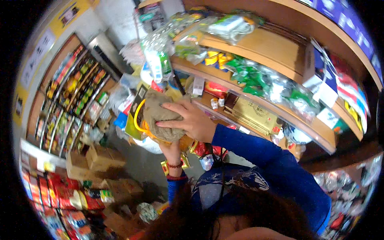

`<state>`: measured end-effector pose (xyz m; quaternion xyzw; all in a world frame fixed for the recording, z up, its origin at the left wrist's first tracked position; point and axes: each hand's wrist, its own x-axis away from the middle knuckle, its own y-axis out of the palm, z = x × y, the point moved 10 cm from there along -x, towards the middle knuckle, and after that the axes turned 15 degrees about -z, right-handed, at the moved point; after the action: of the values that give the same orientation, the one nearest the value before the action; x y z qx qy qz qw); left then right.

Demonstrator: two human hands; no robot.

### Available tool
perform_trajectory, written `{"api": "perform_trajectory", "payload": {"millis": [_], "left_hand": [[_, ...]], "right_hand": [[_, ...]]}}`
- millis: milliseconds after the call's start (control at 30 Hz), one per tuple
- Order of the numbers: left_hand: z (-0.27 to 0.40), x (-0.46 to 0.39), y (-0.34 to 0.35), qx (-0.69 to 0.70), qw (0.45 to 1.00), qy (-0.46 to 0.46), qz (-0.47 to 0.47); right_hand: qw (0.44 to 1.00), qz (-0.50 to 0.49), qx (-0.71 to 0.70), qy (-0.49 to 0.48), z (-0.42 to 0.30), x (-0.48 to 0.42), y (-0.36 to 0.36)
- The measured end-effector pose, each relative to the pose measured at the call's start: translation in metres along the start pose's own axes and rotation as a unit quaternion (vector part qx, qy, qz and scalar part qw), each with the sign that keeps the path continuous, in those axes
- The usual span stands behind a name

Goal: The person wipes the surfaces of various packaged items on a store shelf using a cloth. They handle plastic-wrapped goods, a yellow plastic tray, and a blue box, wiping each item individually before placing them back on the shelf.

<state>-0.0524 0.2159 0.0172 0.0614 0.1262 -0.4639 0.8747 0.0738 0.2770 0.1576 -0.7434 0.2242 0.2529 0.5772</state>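
A grey-brown cloth (162, 115) lies bunched over an orange-yellow object with a curved yellow handle (137, 115), possibly a basket or small pail. My right hand (192, 118) rests on the cloth with its fingers spread, pressing or gripping it; which of the two cannot be told. From below, my left hand (171, 153) supports the orange-yellow object, its fingers mostly hidden beneath it. Just behind the cloth stands a green and black printed package (132, 129). Shiny red and gold packets (202, 149) are below my right wrist.
Wooden shelves (270, 67) on the right carry plastic-wrapped goods, gold boxes (255, 114) and small bottles (217, 102). Cardboard boxes (105, 157) stand on the floor at lower left. Farther left is a rack of packaged goods (75, 90). A white and blue box (322, 78) sits on the upper right shelf.
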Motion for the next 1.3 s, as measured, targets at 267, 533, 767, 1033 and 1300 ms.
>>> {"api": "perform_trajectory", "payload": {"millis": [267, 533, 767, 1033, 1300], "left_hand": [[0.013, 0.005, 0.035, 0.219, 0.975, 0.028, -0.020], [0.014, -0.009, 0.007, 0.339, 0.941, 0.024, 0.013], [0.003, 0.019, 0.004, 0.351, 0.936, -0.009, 0.032], [-0.015, 0.034, -0.040, 0.370, 0.922, -0.004, 0.114], [-0.048, 0.059, -0.090, 0.403, 0.892, 0.021, 0.203]], "right_hand": [[0.991, -0.049, -0.009, 0.124, 0.048, 0.068, 0.000], [0.913, 0.132, -0.253, 0.293, 0.145, 0.149, -0.024], [0.660, 0.189, -0.663, 0.298, 0.117, 0.065, -0.024], [0.924, -0.302, -0.070, 0.223, 0.100, -0.032, 0.015], [0.925, -0.355, 0.047, 0.130, 0.138, -0.072, 0.066]]}}
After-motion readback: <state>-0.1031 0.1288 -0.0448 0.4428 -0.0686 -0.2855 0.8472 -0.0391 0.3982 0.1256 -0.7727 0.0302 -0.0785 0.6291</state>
